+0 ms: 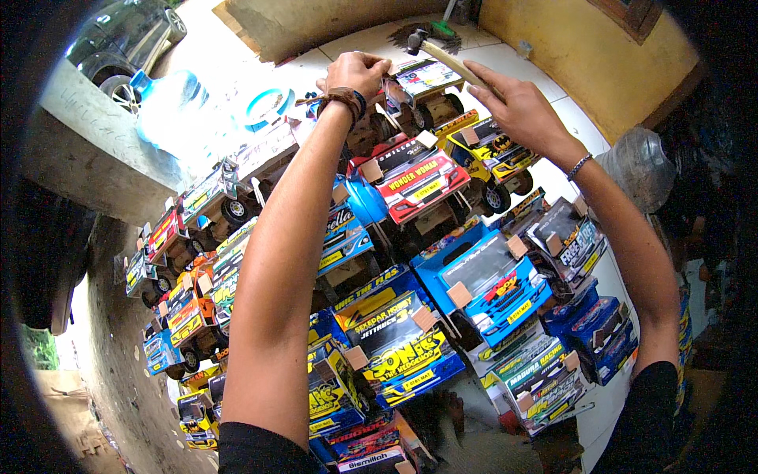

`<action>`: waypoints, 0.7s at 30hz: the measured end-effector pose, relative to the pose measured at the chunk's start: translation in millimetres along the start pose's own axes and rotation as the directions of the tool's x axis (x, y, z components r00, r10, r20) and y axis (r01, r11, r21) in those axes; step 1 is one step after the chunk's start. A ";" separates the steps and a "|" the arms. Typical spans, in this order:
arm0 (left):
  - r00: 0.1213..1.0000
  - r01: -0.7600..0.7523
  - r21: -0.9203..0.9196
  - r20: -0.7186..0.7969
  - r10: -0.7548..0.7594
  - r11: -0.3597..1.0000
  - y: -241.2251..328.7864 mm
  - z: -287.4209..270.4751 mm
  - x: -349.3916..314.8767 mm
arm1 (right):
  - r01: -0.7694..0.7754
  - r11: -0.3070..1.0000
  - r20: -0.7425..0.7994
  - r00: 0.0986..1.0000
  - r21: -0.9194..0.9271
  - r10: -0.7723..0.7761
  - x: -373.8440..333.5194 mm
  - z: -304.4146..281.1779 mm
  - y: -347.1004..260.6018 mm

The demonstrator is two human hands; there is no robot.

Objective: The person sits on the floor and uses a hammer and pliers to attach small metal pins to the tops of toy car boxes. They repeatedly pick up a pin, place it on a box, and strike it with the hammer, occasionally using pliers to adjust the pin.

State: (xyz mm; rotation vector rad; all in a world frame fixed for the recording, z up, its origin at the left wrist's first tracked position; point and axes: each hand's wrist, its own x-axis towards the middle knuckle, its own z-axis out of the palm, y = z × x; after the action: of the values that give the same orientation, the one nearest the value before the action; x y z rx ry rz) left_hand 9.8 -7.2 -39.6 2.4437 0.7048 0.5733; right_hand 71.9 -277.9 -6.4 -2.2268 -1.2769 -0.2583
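My right hand point(517, 110) grips a hammer point(448, 60) by its pale wooden handle. The dark metal head points up and to the left, over the far row of toy trucks. My left hand point(355, 77) is reached out to the left of the hammer, its fingers curled closed at the end of a white-topped toy truck point(429, 74). What those fingers pinch is hidden behind the hand. Just below both hands stand a red toy truck point(418, 180) and a yellow and black one point(493, 148), each with small wooden blocks on its front.
Several more toy trucks crowd the tiled floor toward me, among them a blue one point(493, 284) and a yellow-fronted one point(403, 344). A blue round tub point(268, 108) and a large clear water bottle point(170, 110) stand far left. A yellow wall point(584, 67) rises far right.
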 end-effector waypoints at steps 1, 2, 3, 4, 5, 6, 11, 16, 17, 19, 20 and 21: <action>1.000 -0.004 -0.001 0.005 0.004 1.000 -0.1 0.0 -0.1 | -0.003 1.000 0.002 1.000 0.003 0.003 0.0 0.2 0.9; 1.000 -0.011 0.032 -0.001 0.011 0.999 0.1 -0.2 -0.4 | 0.001 1.000 0.003 1.000 0.002 -0.001 0.1 0.7 1.6; 1.000 -0.018 0.065 -0.006 0.019 0.998 0.5 -0.6 -0.9 | 0.005 1.000 -0.004 1.000 0.005 -0.005 0.3 1.3 2.0; 1.000 -0.025 0.098 -0.010 0.026 0.995 1.0 -1.1 -1.7 | 0.016 1.000 -0.012 1.000 0.003 -0.016 0.2 1.9 1.9; 1.000 -0.014 0.074 -0.004 0.014 0.997 1.6 -1.7 -2.4 | 0.026 1.000 -0.019 0.999 0.002 -0.026 0.0 2.3 1.4; 1.000 -0.003 0.049 0.002 0.003 0.999 2.3 -2.3 -3.1 | 0.029 1.000 -0.012 1.000 -0.006 -0.029 -0.6 2.3 0.5; 1.000 0.001 0.016 0.000 -0.001 1.000 3.5 -2.6 -4.5 | 0.021 0.998 0.058 0.998 -0.066 -0.017 -7.1 -3.8 -9.7; 1.000 0.012 0.021 -0.001 -0.012 1.000 2.2 -0.2 -1.7 | 0.031 0.999 -0.179 0.983 -0.020 -0.034 -12.9 -5.7 -19.3; 1.000 0.014 0.026 -0.003 -0.014 1.000 1.7 -0.1 -1.1 | 0.053 0.998 -0.224 0.973 -0.028 -0.058 -15.9 -4.6 -19.9; 1.000 0.010 0.028 -0.012 -0.009 1.000 1.1 0.2 -0.5 | -0.006 0.999 -0.092 0.996 -0.039 0.002 -18.5 -1.9 -19.4; 1.000 0.017 0.020 -0.004 -0.017 1.000 1.2 0.6 -0.1 | 0.039 0.997 -0.041 0.998 -0.067 -0.042 -17.9 -1.3 -18.3; 1.000 0.025 0.021 0.006 -0.026 0.999 0.9 0.7 0.0 | 0.016 0.992 0.046 0.999 -0.124 -0.011 -16.6 -1.0 -17.0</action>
State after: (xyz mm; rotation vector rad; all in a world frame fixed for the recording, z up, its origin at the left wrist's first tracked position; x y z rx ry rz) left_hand 10.5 -8.1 -39.6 2.4516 0.7420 0.5504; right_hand 48.8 -283.9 -6.4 -2.3416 -1.3332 -0.3015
